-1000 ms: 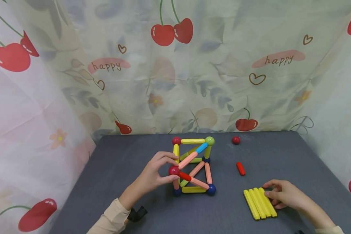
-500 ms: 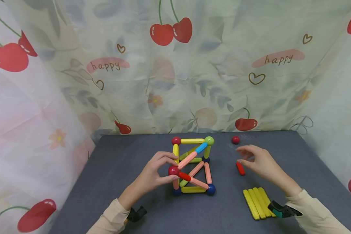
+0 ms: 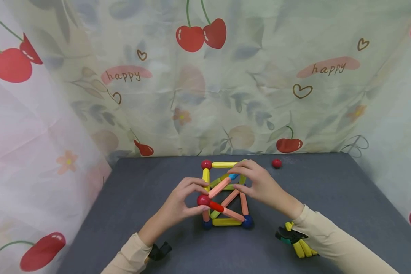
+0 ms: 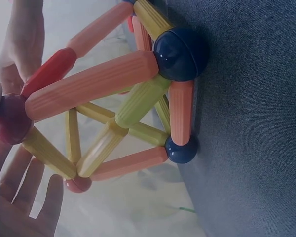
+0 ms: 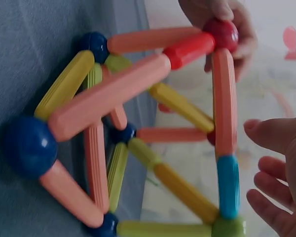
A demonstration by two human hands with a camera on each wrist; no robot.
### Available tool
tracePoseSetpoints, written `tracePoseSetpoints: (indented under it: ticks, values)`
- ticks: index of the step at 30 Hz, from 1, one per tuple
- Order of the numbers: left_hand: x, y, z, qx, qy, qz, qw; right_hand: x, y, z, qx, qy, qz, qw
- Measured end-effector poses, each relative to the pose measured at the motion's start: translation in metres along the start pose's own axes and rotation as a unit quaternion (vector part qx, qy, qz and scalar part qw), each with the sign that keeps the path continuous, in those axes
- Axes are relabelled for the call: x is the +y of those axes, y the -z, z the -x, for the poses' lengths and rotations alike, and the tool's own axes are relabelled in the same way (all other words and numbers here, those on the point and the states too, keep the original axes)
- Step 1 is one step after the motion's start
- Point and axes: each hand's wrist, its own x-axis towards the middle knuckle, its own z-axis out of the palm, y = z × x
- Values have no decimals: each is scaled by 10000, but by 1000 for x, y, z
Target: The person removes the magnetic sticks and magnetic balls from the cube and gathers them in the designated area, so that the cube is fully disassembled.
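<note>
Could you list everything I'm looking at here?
Table: 1, dark grey, underneath.
Frame: 1, mostly pink, yellow and green, mid-table.
Blue stick: 1, blue, frame's top diagonal.
Red stick: 1, red, frame's front diagonal.
Blue balls: 4, dark blue, frame's base.
Red balls: 2, red, frame's top.
Green ball: 1, green, frame's top.
Loose ball: 1, red, table's far side.
Loose sticks: several (partly hidden), yellow, table's right.
Cloth: sheets uncountable, pale, cherry-printed, behind table.
Bands: 2, black, wrists.
Sleeves: 2, beige, forearms.
Left hand: 1, bare, holding the nearer red ball.
Right hand: 1, bare, beside blue stick, seemingly holding nothing.
</note>
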Motion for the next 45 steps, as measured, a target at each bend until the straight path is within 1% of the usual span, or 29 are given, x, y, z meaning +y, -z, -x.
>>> tracePoseSetpoints:
  ticks: [3,8,11,15,18,25,31,37,45]
  values:
    - [0,0,0,12,-30,-49,10000,-6,-5,-5,-167,271,-97,9994]
    - [0,0,1,24,-25,-174,9998,-10,-12,-8,-272,527,-122,9982]
    - [-1,0,1,43,31,-238,9997,-11,-16,-10,-247,783,-44,9966]
    - [-1,0,2,40,105,-210,9997,-13,-23,-13,-131,1244,-53,9921]
    - [-1,0,2,36,151,-165,9997,-14,-29,-15,-69,1415,-131,9898]
    - [-1,0,3,55,149,-144,9998,-15,-38,-16,-168,1383,-179,9901]
    - [0,0,2,91,92,-145,9998,-15,-41,-16,-50,1487,-150,9887]
    - [0,0,2,99,133,-95,9998,-14,-43,-14,15,1495,-128,9887]
    - [1,1,2,80,157,-98,9998,-12,-46,-12,110,1436,-272,9892]
